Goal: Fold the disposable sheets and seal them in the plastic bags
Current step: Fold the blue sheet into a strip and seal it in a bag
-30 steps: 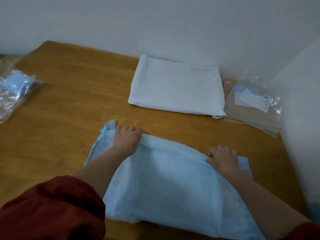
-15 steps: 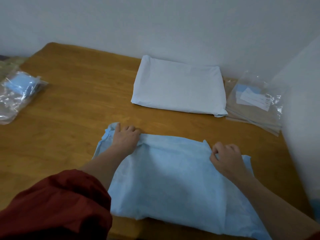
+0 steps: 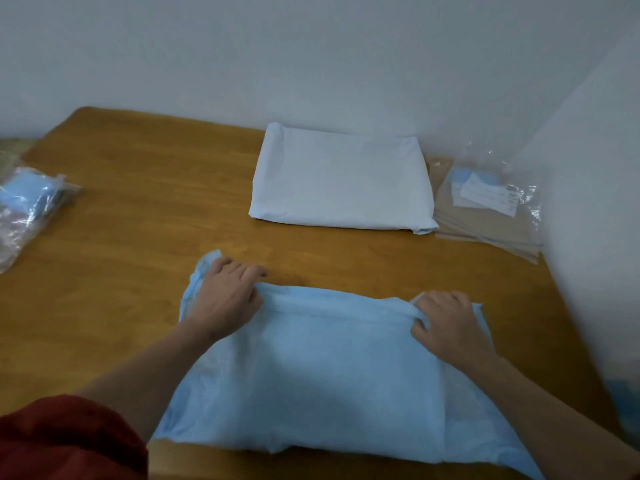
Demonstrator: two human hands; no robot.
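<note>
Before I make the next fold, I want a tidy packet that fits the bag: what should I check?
1. Both hands on the far edge: left hand and right hand grip the blue sheet, ok.
2. Far edge straight: bunched at the left corner, not ok.
3. Table ahead free: bare wood up to the white folded sheet, ok.
4. Plastic bags ready at the right, ok.
5. Layers underneath aligned: cannot tell.

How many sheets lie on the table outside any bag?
2: the blue sheet in front and the white sheet at the back. The bag at left may hide another, blue one.
</note>
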